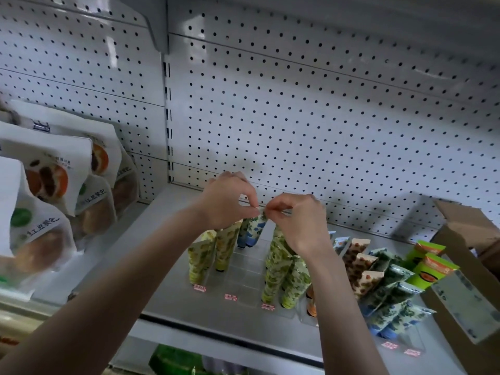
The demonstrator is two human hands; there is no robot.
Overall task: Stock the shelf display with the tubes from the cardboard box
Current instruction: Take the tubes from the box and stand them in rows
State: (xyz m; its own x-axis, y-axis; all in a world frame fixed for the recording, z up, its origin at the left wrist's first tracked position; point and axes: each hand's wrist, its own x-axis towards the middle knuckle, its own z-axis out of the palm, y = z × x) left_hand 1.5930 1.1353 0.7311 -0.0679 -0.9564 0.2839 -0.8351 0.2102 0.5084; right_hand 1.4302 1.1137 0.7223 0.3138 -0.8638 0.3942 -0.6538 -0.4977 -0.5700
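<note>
Mostly the frame is white pegboard wall (324,104) over a grey shelf (167,239), with white snack bags (48,185) crowding the left edge and an open cardboard box (460,266) at the far right. At centre a clear display tray (243,269) holds upright yellow-green tubes (205,255) and green tubes (281,269), while brown tubes (362,266) and blue tubes (392,307) lean in rows beside the box, some hidden behind the right forearm. Above the tray's rear, the left hand (227,201) and right hand (300,220) meet, thumb and forefinger of each pinching the top crimp of 1 blue-and-white tube (254,228) standing there.
</note>
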